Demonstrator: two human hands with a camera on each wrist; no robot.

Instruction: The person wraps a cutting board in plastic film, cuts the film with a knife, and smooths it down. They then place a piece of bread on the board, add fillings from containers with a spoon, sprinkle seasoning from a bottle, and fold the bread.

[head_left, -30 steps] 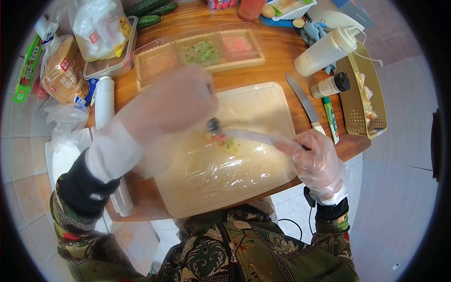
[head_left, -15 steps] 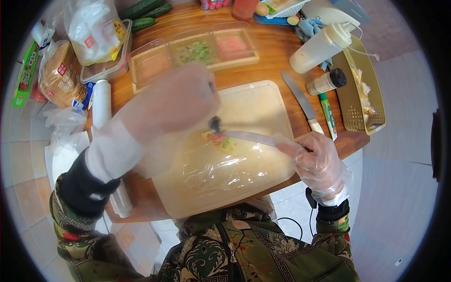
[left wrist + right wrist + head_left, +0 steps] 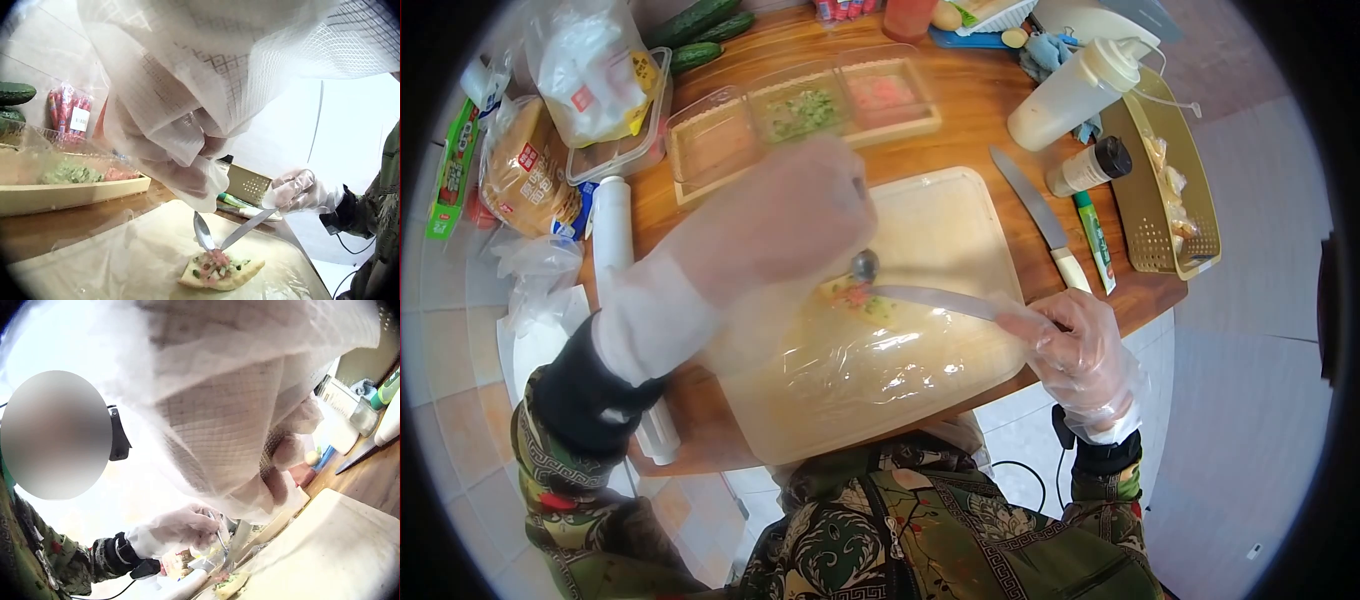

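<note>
A piece of bread (image 3: 220, 284) topped with chopped pink and green bits lies on plastic film over the cream cutting board (image 3: 960, 215). My gloved left hand (image 3: 785, 215) holds a metal spoon (image 3: 202, 232) by its handle, its bowl down at the topping. From the right, my gloved right hand (image 3: 1078, 350) grips a knife (image 3: 940, 299), the blade's end touching the topping beside the spoon. In the right wrist view the left hand (image 3: 181, 531) pinches the spoon handle.
Behind the board stands a divided tray (image 3: 805, 148) of chopped food. To the right are another knife (image 3: 1030, 198), a shaker (image 3: 1090, 167), a squeeze bottle (image 3: 1072, 95), a green tube (image 3: 1095, 240) and a basket (image 3: 1148, 225). Bagged bread (image 3: 530, 175) and a white roll (image 3: 612, 225) are left.
The view has shifted slightly, with tabletop things sitting a little further left and up. The spoon's bowl has moved slightly right relative to the bread. Both hands keep their holds.
</note>
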